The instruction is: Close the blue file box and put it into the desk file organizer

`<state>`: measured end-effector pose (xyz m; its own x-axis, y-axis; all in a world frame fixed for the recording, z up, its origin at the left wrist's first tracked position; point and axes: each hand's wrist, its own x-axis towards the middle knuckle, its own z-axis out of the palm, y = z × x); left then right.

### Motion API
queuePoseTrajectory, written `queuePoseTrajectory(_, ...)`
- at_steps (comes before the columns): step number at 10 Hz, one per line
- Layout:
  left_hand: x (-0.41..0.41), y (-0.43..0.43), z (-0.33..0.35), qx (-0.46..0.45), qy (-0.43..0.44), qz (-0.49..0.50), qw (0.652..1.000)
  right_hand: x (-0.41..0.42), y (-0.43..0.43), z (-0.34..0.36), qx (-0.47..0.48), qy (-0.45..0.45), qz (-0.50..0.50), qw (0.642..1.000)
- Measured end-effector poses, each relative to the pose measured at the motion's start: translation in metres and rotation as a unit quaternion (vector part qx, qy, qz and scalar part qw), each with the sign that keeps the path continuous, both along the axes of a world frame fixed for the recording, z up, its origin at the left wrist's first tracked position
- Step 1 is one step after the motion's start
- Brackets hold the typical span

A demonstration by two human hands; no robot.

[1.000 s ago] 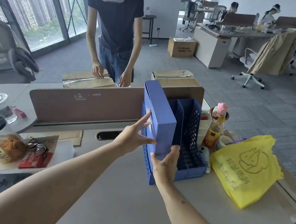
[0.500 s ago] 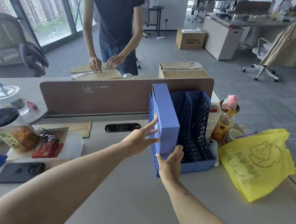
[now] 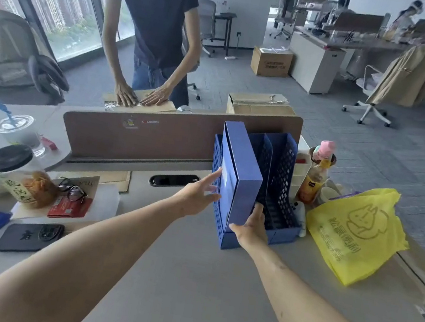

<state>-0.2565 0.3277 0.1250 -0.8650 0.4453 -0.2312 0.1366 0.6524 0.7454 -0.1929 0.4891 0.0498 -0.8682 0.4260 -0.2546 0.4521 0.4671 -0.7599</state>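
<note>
The blue file box point(image 3: 242, 173) is closed and stands upright in the leftmost slot of the blue mesh desk file organizer point(image 3: 280, 176). It leans slightly away from me and rises above the organizer's walls. My left hand point(image 3: 199, 192) lies with spread fingers against the box's left side, at the organizer's outer wall. My right hand point(image 3: 251, 228) cups the box's near bottom edge, thumb on its front face. The organizer's two right slots hold nothing.
A brown divider panel point(image 3: 154, 135) runs behind the organizer. Right of it are a bottle point(image 3: 313, 180), cups and a yellow bag point(image 3: 355, 231). Left on the desk lie a phone point(image 3: 29, 237), snacks, glasses and two drink cups. A person point(image 3: 154, 28) stands across the desk.
The box has sunk a little deeper into the leftmost slot. My hands stay on it. The person opposite has moved both hands onto a cardboard package.
</note>
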Motion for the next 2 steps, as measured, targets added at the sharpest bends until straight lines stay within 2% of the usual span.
queuePoseTrajectory(1,0.008,-0.019,0.004,0.004,0.044,0.03,0.999,0.002,0.014,0.032,0.042,0.029,-0.007,0.999)
queuePoseTrajectory(2,0.02,-0.038,-0.003,-0.004,0.093,0.061,0.994,0.0,0.026,0.064,0.089,0.095,-0.022,0.991)
